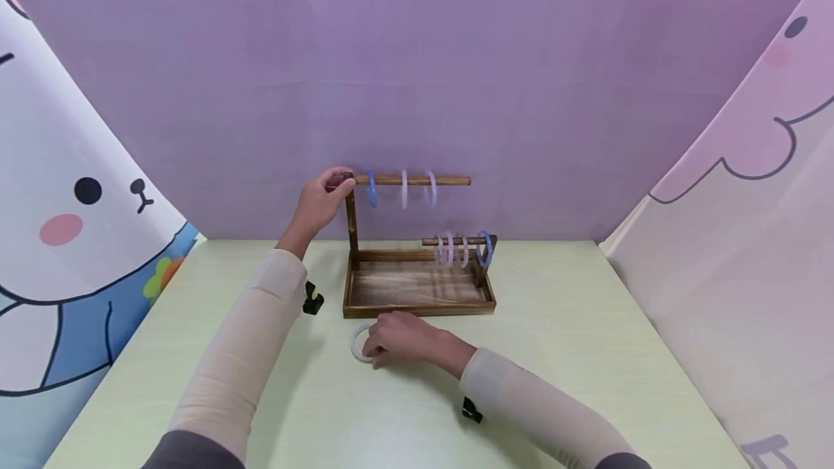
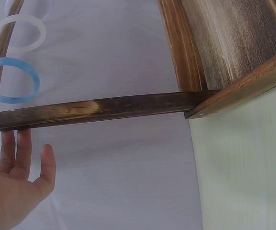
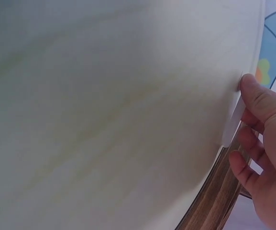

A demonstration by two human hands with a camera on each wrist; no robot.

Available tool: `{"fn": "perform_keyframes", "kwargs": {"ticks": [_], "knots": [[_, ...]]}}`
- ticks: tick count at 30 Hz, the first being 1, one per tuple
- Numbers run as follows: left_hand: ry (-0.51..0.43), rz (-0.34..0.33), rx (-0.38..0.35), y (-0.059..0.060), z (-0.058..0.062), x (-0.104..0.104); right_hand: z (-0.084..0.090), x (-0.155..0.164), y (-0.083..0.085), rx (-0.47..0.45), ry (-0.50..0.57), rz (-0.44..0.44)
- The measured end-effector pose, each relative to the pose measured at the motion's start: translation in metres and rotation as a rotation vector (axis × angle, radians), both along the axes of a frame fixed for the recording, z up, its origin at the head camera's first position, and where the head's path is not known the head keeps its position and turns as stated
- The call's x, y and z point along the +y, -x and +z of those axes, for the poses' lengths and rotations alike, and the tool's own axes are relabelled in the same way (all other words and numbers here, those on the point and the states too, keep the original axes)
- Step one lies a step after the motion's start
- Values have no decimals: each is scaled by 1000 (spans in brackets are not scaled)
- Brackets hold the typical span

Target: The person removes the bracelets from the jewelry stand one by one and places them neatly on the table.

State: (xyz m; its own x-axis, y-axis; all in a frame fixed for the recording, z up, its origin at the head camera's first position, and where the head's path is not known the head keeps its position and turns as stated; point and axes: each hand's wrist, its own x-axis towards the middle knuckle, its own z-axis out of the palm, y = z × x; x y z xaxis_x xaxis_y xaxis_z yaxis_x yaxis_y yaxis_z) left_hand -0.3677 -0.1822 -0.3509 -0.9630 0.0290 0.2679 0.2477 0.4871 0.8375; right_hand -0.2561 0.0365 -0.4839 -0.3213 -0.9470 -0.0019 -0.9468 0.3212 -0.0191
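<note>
A dark wooden bangle stand has a tall left post (image 1: 352, 223) with an upper bar (image 1: 387, 180). My left hand (image 1: 317, 203) grips the top corner where post and bar meet, thumb on the near side. A blue bangle (image 1: 372, 194), a white bangle (image 1: 404, 192) and a lilac bangle (image 1: 434, 190) hang from that bar. In front of the stand, a white bangle (image 1: 355, 346) is at the tabletop, and my right hand (image 1: 404, 336) pinches its right side between thumb and fingers. The right wrist view shows this bangle (image 3: 232, 124) edge-on.
The stand's tray (image 1: 417, 311) sits on the pale table (image 1: 560, 324). A lower bar (image 1: 430, 242) at its right carries several pale lilac bangles (image 1: 449, 252) and a blue bangle (image 1: 489, 246). A purple backdrop (image 1: 417, 93) rises behind, with cartoon-printed cloths at both sides.
</note>
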Motion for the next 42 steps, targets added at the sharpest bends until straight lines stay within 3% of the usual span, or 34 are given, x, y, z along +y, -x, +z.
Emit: {"fn": "perform_keyframes", "kwargs": {"ticks": [25,34,42], "knots": [[0,24,-21,-4,2,2,3,1,-1,-34,5,-54],[-16,15,-18,-3,1,1,18,3,2,-55,47,-81],[-4,13,-16,-4,1,2,37,10,8,-3,105,-62]]}}
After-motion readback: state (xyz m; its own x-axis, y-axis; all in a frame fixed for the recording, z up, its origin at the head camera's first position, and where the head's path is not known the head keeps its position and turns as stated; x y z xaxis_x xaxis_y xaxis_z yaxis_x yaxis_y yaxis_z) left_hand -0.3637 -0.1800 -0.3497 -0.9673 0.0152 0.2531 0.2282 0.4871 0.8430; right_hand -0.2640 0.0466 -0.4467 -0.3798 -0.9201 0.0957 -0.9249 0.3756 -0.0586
